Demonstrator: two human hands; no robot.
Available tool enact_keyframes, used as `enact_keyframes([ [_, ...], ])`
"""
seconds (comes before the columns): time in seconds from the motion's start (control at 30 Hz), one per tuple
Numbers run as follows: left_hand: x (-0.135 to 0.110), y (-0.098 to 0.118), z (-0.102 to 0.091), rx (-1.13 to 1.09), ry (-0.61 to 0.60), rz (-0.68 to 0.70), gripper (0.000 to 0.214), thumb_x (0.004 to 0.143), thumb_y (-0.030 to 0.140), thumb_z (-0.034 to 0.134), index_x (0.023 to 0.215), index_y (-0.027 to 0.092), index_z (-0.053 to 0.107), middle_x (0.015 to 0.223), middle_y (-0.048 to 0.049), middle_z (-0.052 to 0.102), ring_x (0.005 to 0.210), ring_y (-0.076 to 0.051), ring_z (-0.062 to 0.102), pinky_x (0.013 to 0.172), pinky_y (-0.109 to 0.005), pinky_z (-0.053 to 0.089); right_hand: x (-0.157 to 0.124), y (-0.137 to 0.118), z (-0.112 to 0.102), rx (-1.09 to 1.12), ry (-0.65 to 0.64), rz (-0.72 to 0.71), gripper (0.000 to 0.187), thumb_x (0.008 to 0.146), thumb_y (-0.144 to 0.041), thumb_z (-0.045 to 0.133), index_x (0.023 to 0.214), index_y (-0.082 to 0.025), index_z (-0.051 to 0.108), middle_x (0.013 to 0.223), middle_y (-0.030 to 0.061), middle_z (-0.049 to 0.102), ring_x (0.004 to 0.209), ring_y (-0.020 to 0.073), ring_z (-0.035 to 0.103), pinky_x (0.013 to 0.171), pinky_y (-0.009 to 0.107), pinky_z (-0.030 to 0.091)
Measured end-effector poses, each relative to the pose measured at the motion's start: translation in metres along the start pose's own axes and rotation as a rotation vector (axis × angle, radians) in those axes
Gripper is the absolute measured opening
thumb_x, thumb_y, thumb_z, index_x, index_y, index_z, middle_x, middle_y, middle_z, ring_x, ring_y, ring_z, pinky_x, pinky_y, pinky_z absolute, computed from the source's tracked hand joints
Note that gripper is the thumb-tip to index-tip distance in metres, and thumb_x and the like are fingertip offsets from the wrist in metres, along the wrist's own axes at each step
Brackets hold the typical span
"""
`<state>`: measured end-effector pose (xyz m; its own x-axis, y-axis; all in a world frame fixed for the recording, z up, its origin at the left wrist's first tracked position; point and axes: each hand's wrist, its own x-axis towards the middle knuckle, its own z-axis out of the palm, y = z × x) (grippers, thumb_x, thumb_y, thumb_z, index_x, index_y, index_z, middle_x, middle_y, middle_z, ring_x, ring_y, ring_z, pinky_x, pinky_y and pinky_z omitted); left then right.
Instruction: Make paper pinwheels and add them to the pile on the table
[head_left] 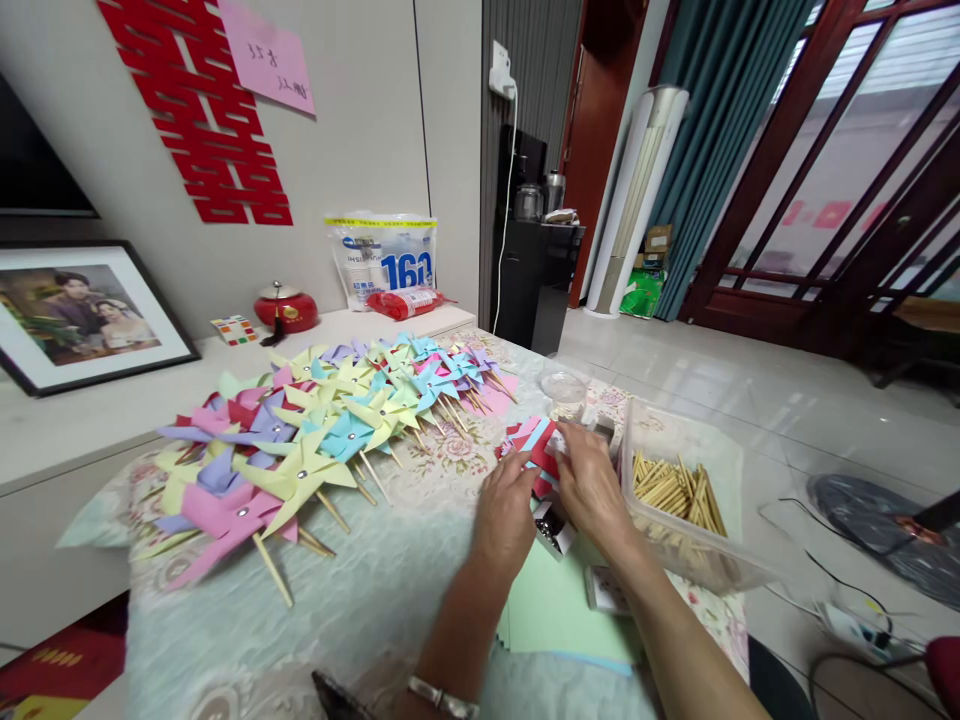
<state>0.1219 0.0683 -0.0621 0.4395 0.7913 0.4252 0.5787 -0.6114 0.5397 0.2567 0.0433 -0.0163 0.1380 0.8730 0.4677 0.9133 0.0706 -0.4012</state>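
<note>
My left hand [504,520] and my right hand [592,487] meet over a red and light-blue cut paper piece [529,447] on the table. The fingers of both hands are closed on its near edge; the right fingertips pinch something small and white at the paper's right side. A small open box with dark bits [553,530] lies just under my hands. Left of them lies a long row of finished paper pinwheels [322,430] in pink, yellow, blue and purple, each on a wooden stick.
A clear plastic tub of wooden sticks [679,495] stands right of my hands, a small clear cup [563,388] behind them. Green paper sheets [559,610] lie near the front edge. A framed photo [79,315], red pot [285,308] and bagged goods [382,260] sit on the wall shelf.
</note>
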Motion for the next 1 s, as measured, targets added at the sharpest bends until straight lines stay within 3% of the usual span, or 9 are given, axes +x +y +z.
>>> enact_keyframes([
  [0.13, 0.0, 0.003, -0.004, 0.056, -0.044, -0.02, 0.05, 0.083, -0.005, 0.043, 0.119, 0.019, 0.068, 0.138, -0.0107, 0.061, 0.134, -0.028, 0.05, 0.108, -0.048, 0.044, 0.008, 0.0, -0.002, -0.095, -0.157, 0.079, 0.048, 0.082, -0.002, 0.042, 0.126, -0.008, 0.06, 0.12, 0.0204, 0.067, 0.113, 0.0312, 0.059, 0.099, 0.044, 0.045],
  [0.27, 0.0, 0.008, -0.008, 0.091, -0.113, -0.051, 0.053, 0.085, -0.004, 0.043, 0.125, 0.021, 0.066, 0.148, -0.0058, 0.055, 0.139, -0.028, 0.044, 0.111, -0.048, 0.041, 0.009, 0.003, 0.003, -0.118, -0.178, 0.12, 0.05, 0.076, 0.002, 0.044, 0.122, -0.006, 0.062, 0.117, 0.0218, 0.069, 0.109, 0.032, 0.061, 0.094, 0.042, 0.047],
  [0.47, 0.001, 0.01, -0.011, 0.098, -0.175, -0.065, 0.067, 0.08, -0.008, 0.04, 0.137, 0.023, 0.057, 0.151, -0.0034, 0.053, 0.144, -0.031, 0.037, 0.11, -0.05, 0.039, 0.007, 0.005, 0.005, -0.153, -0.168, 0.134, 0.062, 0.073, 0.002, 0.046, 0.134, -0.008, 0.055, 0.121, 0.0211, 0.067, 0.109, 0.0324, 0.061, 0.091, 0.042, 0.048],
  [0.53, 0.001, 0.01, -0.01, 0.088, -0.175, -0.076, 0.071, 0.077, -0.009, 0.039, 0.139, 0.022, 0.056, 0.149, -0.0046, 0.054, 0.143, -0.032, 0.038, 0.109, -0.051, 0.04, 0.007, 0.007, 0.006, -0.132, -0.116, 0.124, 0.06, 0.077, -0.002, 0.046, 0.136, -0.006, 0.053, 0.118, 0.0231, 0.067, 0.107, 0.034, 0.062, 0.09, 0.045, 0.049],
  [0.6, 0.0, 0.009, -0.009, 0.076, -0.158, -0.078, 0.073, 0.075, -0.01, 0.039, 0.138, 0.022, 0.056, 0.148, -0.0057, 0.055, 0.141, -0.033, 0.04, 0.108, -0.052, 0.041, 0.007, 0.01, 0.007, -0.038, 0.013, 0.074, 0.056, 0.083, -0.006, 0.043, 0.138, -0.006, 0.052, 0.117, 0.0229, 0.068, 0.107, 0.0339, 0.062, 0.092, 0.049, 0.049],
  [0.73, -0.001, 0.008, -0.009, 0.039, -0.083, -0.048, 0.069, 0.077, -0.008, 0.039, 0.136, 0.022, 0.057, 0.145, -0.0068, 0.058, 0.136, -0.031, 0.045, 0.106, -0.051, 0.042, 0.006, 0.011, 0.008, 0.211, 0.283, 0.0, 0.049, 0.093, -0.02, 0.046, 0.141, -0.015, 0.05, 0.126, 0.0176, 0.066, 0.114, 0.0307, 0.062, 0.098, 0.052, 0.048],
  [1.0, 0.0, 0.0, -0.008, -0.026, 0.078, -0.084, 0.053, 0.084, -0.005, 0.039, 0.128, 0.013, 0.063, 0.138, -0.0127, 0.062, 0.128, -0.029, 0.052, 0.105, -0.049, 0.043, 0.002, 0.006, 0.009, 0.356, 0.357, 0.06, 0.052, 0.096, -0.033, 0.05, 0.145, -0.014, 0.047, 0.142, 0.0187, 0.058, 0.13, 0.0301, 0.055, 0.108, 0.054, 0.043],
])
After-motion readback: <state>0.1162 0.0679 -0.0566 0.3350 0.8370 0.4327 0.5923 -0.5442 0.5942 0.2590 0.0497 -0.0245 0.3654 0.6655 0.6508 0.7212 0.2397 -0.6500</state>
